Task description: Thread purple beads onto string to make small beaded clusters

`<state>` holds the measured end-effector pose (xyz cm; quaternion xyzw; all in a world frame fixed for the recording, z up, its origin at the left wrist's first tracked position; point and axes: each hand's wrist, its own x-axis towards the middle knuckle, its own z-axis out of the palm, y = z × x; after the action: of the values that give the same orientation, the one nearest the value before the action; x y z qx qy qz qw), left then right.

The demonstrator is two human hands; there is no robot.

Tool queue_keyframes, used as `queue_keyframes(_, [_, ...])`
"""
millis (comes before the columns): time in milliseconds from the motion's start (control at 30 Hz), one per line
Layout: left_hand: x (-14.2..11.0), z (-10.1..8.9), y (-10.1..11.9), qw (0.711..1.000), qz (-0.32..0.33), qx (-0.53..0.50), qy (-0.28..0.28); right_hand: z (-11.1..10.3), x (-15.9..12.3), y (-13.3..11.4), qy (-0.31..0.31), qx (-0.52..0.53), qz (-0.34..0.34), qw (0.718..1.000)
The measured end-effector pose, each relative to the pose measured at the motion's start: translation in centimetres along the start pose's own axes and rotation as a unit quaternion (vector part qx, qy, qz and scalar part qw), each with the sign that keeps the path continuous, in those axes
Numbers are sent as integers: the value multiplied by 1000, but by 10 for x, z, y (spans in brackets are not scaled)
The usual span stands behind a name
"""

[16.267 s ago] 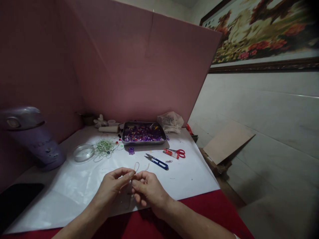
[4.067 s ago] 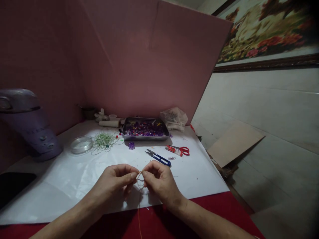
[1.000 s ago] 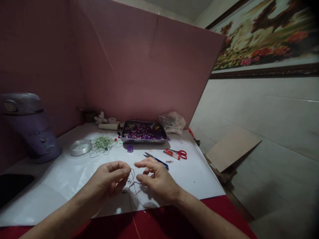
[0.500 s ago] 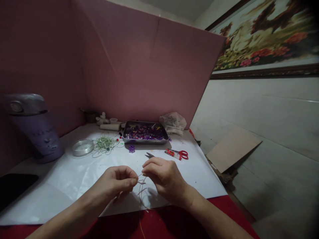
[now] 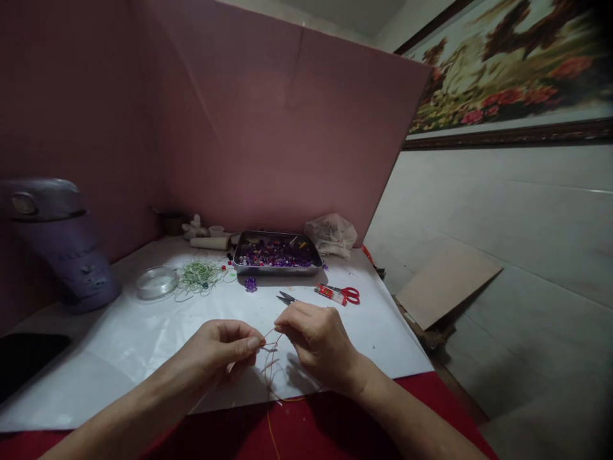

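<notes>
- R hand (image 5: 318, 342) moved: a sec ago fingers were spread, now thumb + finger pinch the cord (image 5: 269, 333).
- Where's the rest?
- Nearest, its loose end (image 5: 271, 428) trails over red cloth (image 5: 230, 437); loops hang just below the fingertips.
- And L hand (image 5: 225, 348)?
- Pinching it too, no gap I can see. Short strand runs straight btwn the 2 grips, prob. to keep it taut.
- Snips (image 5: 286, 298)?
- Just past R hand, blades showing, handles hidden. Prob. kept handy. Lighter (image 5: 331, 294) + scissors (image 5: 353, 294) overlap to the R.
- Tray (image 5: 278, 271) w/ beads (image 5: 272, 252)?
- Farther back, prob. so there's elbow room up front.
</notes>
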<state>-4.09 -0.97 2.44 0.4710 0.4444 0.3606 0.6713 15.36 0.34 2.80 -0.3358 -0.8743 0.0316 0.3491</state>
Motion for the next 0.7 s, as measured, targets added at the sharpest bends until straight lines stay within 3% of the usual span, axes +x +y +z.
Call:
queue_keyframes(267, [-4, 3, 0, 997, -48, -32, -43, -3, 2, 7, 40, -36, 12, 998])
queue_keyframes(433, [-3, 2, 3, 998, -44, -38, -29, 1, 4, 24, 62, -62, 87, 992])
queue_keyframes(500, [-2, 0, 5, 999, -39, -26, 8, 3, 6, 28, 54, 8, 124, 991])
queue_keyframes(567, [-1, -1, 5, 998, -37, -8, 50, 3, 8, 27, 40, 158, 168, 972])
queue_keyframes(700, [0, -1, 5, 995, -23, 4, 102, -1, 11, 18, -8, 414, 250, 875])
